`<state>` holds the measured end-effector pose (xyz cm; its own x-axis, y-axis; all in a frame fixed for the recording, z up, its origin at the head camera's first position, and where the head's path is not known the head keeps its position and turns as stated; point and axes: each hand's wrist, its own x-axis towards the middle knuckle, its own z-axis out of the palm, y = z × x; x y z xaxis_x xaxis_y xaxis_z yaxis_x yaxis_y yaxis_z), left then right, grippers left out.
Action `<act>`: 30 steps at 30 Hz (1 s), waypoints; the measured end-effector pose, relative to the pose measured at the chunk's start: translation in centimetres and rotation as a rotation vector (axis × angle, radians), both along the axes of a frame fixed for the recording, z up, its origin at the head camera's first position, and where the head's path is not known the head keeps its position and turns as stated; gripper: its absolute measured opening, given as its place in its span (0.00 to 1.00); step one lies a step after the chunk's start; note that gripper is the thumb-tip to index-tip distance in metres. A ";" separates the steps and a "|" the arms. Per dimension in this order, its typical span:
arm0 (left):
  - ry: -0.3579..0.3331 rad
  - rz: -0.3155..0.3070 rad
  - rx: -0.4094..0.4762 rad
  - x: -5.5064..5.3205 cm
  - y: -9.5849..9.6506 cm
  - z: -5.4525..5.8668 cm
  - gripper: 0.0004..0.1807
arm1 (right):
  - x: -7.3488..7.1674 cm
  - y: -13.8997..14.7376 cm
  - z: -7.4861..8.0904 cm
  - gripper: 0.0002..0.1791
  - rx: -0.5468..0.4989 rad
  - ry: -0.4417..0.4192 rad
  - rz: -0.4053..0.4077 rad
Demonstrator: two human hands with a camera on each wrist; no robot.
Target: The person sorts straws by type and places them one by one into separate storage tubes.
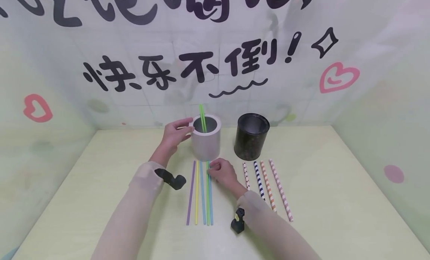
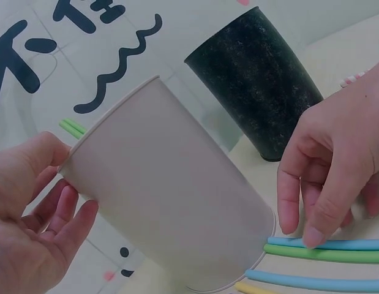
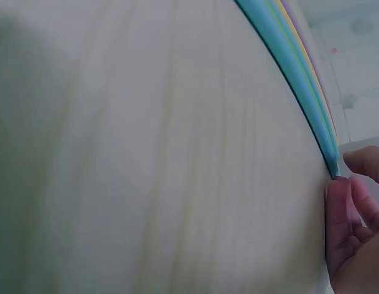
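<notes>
Left hand (image 1: 175, 135): we see its thumb and fingers apart, lightly at the rim of the white cup (image 1: 205, 146).
Right hand (image 1: 223, 172): we see thumb and fingertips bent close at the far end of the outer blue straw (image 1: 211, 200); whether they pinch it, we cannot tell.
Green straw (image 1: 208, 200): it lies just beside that blue one, on the left-hand side of our right fingertips, so a sloppy pinch could drag both.
Straw ends: they lie close against the cup's base, just ahead of the right hand; lifting there could knock the cup.
Standing green straws (image 1: 202, 116): they lean inside the cup beside our left fingers, and a tipped rim could spill them.
Pink-striped straw (image 1: 280, 189): it lies to the right of our right forearm, where a low sleeve could roll its neighbours.
</notes>
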<state>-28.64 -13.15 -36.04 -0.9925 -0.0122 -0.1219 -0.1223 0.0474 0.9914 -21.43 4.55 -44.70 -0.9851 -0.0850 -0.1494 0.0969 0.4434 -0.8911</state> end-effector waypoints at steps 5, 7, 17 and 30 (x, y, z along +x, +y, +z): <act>0.002 0.008 -0.007 0.1 0.2 0.1 0.23 | 0.2 0.0 -0.1 0.12 0.007 0.009 -0.030; 0.001 0.013 -0.011 0.1 0.2 0.1 0.23 | 0.2 0.0 -0.1 0.12 0.013 0.015 -0.035; -0.007 0.020 -0.005 0.4 0.1 0.1 0.24 | 0.0 -0.2 -0.5 0.14 0.063 0.023 -0.074; -0.005 0.015 0.007 0.3 0.1 0.1 0.24 | 0.2 -0.7 0.2 0.16 0.075 -0.020 -0.120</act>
